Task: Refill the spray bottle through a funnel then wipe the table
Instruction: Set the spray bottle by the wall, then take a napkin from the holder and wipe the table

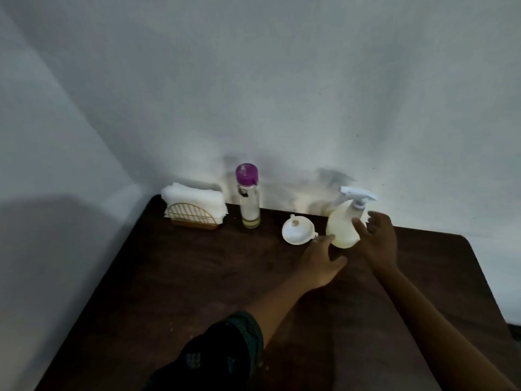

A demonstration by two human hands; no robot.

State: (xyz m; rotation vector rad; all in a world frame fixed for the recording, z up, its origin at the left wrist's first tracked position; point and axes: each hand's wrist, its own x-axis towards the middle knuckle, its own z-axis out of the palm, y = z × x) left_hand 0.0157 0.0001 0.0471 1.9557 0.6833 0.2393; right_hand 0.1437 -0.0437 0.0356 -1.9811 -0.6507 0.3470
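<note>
Flanking the white spray bottle (344, 225) at the back of the dark table (197, 277), just right of the white funnel (298, 230), both hands spread loose: left hand (321, 261) touching its base, right hand (377, 241) against its side, neither gripping.

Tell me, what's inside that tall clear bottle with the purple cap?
The tall clear bottle shows a thin yellowish layer at its bottom and looks pale and whitish above that. How full it really is cannot be told; the purple cap hides its top.
</note>
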